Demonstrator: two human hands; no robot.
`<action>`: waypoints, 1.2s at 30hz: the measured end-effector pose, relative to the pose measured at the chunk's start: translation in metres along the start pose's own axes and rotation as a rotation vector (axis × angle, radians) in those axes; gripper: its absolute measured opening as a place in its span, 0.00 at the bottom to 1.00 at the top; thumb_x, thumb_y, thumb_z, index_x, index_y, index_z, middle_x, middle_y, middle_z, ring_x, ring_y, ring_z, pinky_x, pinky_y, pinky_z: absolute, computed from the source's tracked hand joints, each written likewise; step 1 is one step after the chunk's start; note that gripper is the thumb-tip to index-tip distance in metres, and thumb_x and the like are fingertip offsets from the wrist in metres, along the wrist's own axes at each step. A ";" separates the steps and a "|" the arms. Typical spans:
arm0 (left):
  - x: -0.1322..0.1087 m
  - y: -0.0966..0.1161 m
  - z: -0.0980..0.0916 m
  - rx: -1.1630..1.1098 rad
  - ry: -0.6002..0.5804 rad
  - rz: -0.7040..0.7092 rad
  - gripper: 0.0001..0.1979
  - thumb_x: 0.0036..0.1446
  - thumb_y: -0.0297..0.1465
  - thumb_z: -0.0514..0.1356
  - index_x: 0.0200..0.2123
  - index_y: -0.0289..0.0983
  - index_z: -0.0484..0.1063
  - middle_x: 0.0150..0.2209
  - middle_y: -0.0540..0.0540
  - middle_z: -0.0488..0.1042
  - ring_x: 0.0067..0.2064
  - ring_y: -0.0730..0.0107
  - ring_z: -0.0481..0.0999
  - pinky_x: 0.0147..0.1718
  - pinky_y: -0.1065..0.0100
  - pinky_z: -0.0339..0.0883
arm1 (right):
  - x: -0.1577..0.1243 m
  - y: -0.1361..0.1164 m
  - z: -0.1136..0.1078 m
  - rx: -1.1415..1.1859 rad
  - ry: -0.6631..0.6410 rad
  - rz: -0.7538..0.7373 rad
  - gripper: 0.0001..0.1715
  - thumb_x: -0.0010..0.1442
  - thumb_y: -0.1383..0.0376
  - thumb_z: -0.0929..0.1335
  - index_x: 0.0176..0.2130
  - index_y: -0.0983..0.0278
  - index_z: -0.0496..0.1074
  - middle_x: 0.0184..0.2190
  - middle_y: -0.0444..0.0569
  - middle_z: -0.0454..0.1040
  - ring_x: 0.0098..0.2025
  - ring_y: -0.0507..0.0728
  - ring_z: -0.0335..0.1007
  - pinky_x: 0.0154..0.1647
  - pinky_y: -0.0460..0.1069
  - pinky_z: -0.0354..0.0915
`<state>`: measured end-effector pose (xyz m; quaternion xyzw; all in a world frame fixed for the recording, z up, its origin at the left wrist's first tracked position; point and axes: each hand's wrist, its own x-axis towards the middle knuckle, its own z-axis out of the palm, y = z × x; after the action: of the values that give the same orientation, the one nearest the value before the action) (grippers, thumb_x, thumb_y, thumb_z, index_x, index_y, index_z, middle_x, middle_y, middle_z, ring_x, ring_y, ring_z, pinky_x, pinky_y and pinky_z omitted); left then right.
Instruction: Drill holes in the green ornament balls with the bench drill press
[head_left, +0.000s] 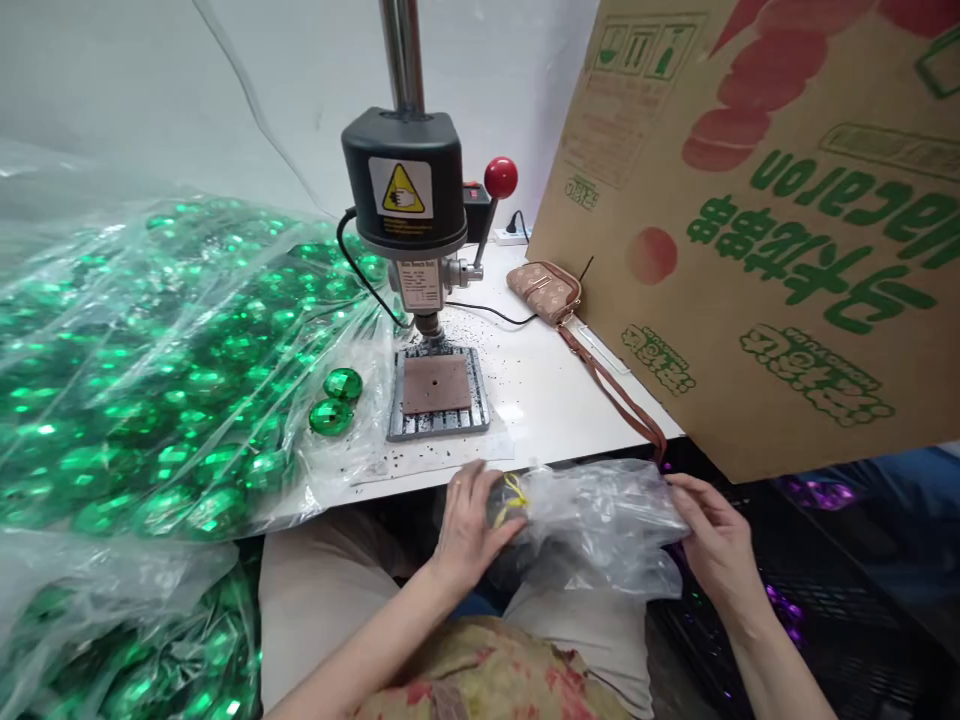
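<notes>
While the clear plastic bag (pixel 604 510) is being held over the lap (pixel 322 590), just off the white table (pixel 536 375), its untied end is being pinched by the right hand (pixel 716 540), thumb and fingers together. The yellow tie (pixel 517 491) is being flanked by the left hand (pixel 466 530), fingers partly spread; whether plastic is being gripped there cannot be told.

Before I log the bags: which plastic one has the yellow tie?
The clear bag, its yellow tie beside the left hand; the plastic around the green balls shows none.
</notes>
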<state>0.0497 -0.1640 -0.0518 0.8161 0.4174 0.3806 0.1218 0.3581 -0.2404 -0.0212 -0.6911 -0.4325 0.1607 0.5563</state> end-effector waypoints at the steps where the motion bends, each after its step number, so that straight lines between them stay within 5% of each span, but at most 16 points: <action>1: 0.005 0.002 0.002 0.004 -0.094 0.023 0.24 0.55 0.35 0.67 0.54 0.41 0.66 0.55 0.36 0.70 0.58 0.48 0.69 0.57 0.44 0.66 | 0.003 0.003 -0.003 -0.002 0.019 0.016 0.23 0.56 0.47 0.68 0.40 0.63 0.76 0.31 0.49 0.78 0.27 0.51 0.71 0.27 0.46 0.66; 7: 0.003 0.018 0.025 -0.131 -0.365 0.213 0.10 0.62 0.23 0.55 0.43 0.41 0.73 0.55 0.39 0.72 0.58 0.56 0.71 0.60 0.47 0.63 | 0.011 0.000 -0.009 -0.208 -0.025 0.026 0.25 0.56 0.46 0.68 0.40 0.64 0.78 0.35 0.52 0.79 0.34 0.55 0.73 0.37 0.51 0.69; 11: 0.003 0.028 0.041 -0.522 -0.424 0.055 0.08 0.62 0.24 0.54 0.41 0.39 0.70 0.54 0.39 0.73 0.56 0.60 0.73 0.54 0.58 0.69 | -0.010 -0.033 0.005 -0.345 0.132 -0.223 0.24 0.61 0.52 0.67 0.53 0.61 0.73 0.50 0.56 0.72 0.54 0.61 0.68 0.59 0.60 0.63; 13: 0.007 0.031 0.047 -0.686 -0.388 -0.096 0.09 0.59 0.22 0.54 0.40 0.39 0.68 0.51 0.40 0.75 0.56 0.61 0.73 0.54 0.59 0.69 | -0.022 -0.046 0.017 -0.428 -0.053 -0.562 0.27 0.61 0.57 0.68 0.58 0.58 0.68 0.55 0.57 0.70 0.58 0.62 0.65 0.60 0.61 0.63; 15: 0.013 0.030 0.051 -0.819 -0.361 -0.227 0.10 0.56 0.21 0.53 0.40 0.39 0.66 0.49 0.41 0.75 0.54 0.61 0.74 0.52 0.59 0.69 | -0.029 -0.048 0.030 -0.558 -0.315 -0.750 0.26 0.61 0.60 0.69 0.59 0.56 0.67 0.54 0.53 0.72 0.57 0.61 0.66 0.59 0.60 0.65; 20: 0.027 0.022 0.055 -0.793 -0.458 -0.325 0.22 0.50 0.21 0.55 0.50 0.37 0.66 0.50 0.41 0.72 0.45 0.64 0.73 0.47 0.61 0.70 | -0.028 -0.020 0.043 -0.620 -0.292 -0.706 0.10 0.64 0.70 0.64 0.41 0.61 0.74 0.32 0.46 0.73 0.36 0.52 0.69 0.40 0.49 0.69; 25: 0.032 0.024 0.049 -0.558 -0.646 -0.158 0.30 0.49 0.28 0.63 0.57 0.37 0.64 0.50 0.41 0.72 0.49 0.57 0.70 0.57 0.52 0.62 | -0.023 -0.012 0.038 -0.536 -0.217 -0.662 0.10 0.65 0.71 0.63 0.41 0.62 0.73 0.32 0.46 0.72 0.36 0.50 0.70 0.38 0.46 0.70; 31: 0.029 0.026 0.047 -0.538 -0.576 -0.211 0.12 0.55 0.32 0.61 0.44 0.38 0.71 0.42 0.45 0.76 0.44 0.60 0.72 0.51 0.58 0.64 | -0.030 -0.020 0.044 -0.580 -0.219 -0.736 0.15 0.61 0.71 0.66 0.46 0.57 0.75 0.44 0.49 0.75 0.51 0.57 0.69 0.58 0.60 0.67; 36: 0.030 0.022 0.036 -0.638 -0.532 -0.319 0.14 0.57 0.38 0.62 0.44 0.36 0.73 0.38 0.46 0.76 0.39 0.65 0.71 0.40 0.66 0.63 | -0.036 -0.032 0.049 -0.622 -0.379 -0.785 0.20 0.60 0.68 0.69 0.52 0.54 0.73 0.49 0.48 0.75 0.57 0.60 0.65 0.66 0.66 0.57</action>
<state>0.0997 -0.1503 -0.0499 0.7325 0.3540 0.2435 0.5281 0.2894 -0.2374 -0.0182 -0.5685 -0.7785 -0.0735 0.2555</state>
